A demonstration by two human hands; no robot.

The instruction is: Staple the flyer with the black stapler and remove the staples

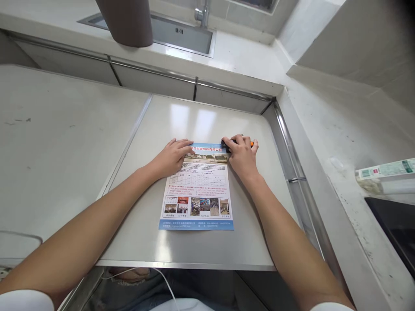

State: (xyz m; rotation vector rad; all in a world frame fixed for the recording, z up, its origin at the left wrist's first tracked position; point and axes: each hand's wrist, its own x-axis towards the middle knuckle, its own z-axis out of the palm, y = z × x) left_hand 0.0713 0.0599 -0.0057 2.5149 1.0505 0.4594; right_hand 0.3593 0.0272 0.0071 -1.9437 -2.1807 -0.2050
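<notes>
A printed flyer (pixel 197 179) with blue bands, red Chinese headings and small photos lies flat on the white table (pixel 136 242). My left hand (pixel 177 156) rests over its upper left corner, fingers flat and nothing held. At the upper right corner, my right hand (pixel 242 153) is closed around a small black tool (pixel 224 145) with an orange part (pixel 252 144). The black end touches or overlaps the flyer's edge. My fingers cover most of the tool, so its exact kind is hidden.
Behind the table runs a counter with a metal sink (pixel 212 47), a faucet (pixel 203 16) and a large brown cylinder (pixel 129 21). On the right ledge are a green-and-white package (pixel 385 170) and a black panel (pixel 395 229). A white cable (pixel 167 280) hangs below the table edge.
</notes>
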